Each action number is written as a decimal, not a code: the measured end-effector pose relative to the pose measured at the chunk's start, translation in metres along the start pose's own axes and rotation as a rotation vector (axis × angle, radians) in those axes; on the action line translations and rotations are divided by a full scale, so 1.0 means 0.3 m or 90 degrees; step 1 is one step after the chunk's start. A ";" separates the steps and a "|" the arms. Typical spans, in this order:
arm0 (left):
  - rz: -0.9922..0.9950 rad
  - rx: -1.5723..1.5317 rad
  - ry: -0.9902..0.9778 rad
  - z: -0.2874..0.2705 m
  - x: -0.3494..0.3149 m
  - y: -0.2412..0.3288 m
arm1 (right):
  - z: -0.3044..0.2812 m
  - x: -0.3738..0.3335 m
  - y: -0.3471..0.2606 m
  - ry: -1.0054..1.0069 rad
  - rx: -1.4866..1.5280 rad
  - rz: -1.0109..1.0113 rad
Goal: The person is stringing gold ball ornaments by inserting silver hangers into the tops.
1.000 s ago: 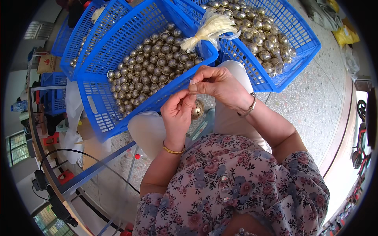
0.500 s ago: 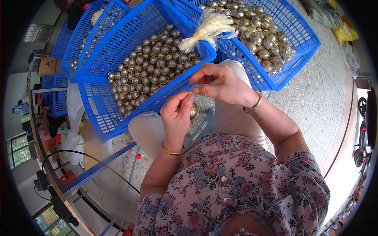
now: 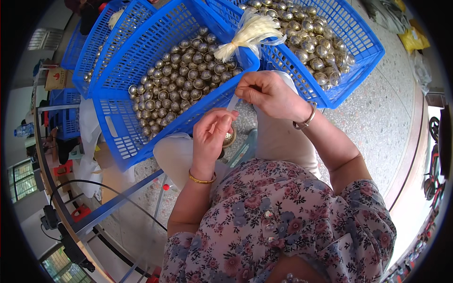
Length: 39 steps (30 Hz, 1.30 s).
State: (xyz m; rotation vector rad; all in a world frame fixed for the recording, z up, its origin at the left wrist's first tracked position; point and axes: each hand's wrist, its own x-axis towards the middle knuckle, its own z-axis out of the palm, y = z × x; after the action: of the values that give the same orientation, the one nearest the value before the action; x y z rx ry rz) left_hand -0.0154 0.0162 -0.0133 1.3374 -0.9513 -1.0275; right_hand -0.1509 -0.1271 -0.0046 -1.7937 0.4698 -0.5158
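Note:
A narrow, whitish translucent strip [image 3: 232, 103] stretches between my two hands. My right hand [image 3: 271, 94] pinches its upper end, with the fingers curled and the wrist bent above my knee. At the lower end, my left hand [image 3: 211, 134] closes thumb and fingers round the strip. Just beside and under those left fingers is a perforated metal ball [image 3: 229, 137], partly covered by them; whether the fingers grip it or the strip joins it, I cannot tell. Many similar metal balls [image 3: 181, 80] fill the blue basket [image 3: 109, 108] in front of my hands.
A tied bundle of cream strips [image 3: 252, 37] lies over the near basket's corner. Another blue basket [image 3: 351, 89] with larger metal balls stands at the right; more blue baskets [image 3: 87, 47] are at the left. A metal frame [image 3: 118, 198] and black cable [image 3: 122, 193] run at lower left.
My right hand has moved right and slightly away from the left, so a length of pale strip now shows between them. My left hand has turned slightly, with its thumb raised.

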 end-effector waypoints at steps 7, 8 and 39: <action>-0.146 -0.335 0.077 0.039 0.035 -0.027 | 0.099 -0.033 -0.006 0.036 -0.157 -0.301; -0.139 -0.325 0.106 0.056 0.052 0.015 | 0.104 -0.033 0.002 0.058 -0.166 -0.333; 0.187 0.001 0.005 0.051 0.005 0.148 | 0.008 -0.012 -0.042 -0.024 0.232 -0.127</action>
State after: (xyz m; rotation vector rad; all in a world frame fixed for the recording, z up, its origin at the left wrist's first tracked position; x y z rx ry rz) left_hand -0.0279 0.0090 0.0312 1.1599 -1.1050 -0.7969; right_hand -0.1519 -0.1199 0.0066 -1.5014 0.1557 -0.6591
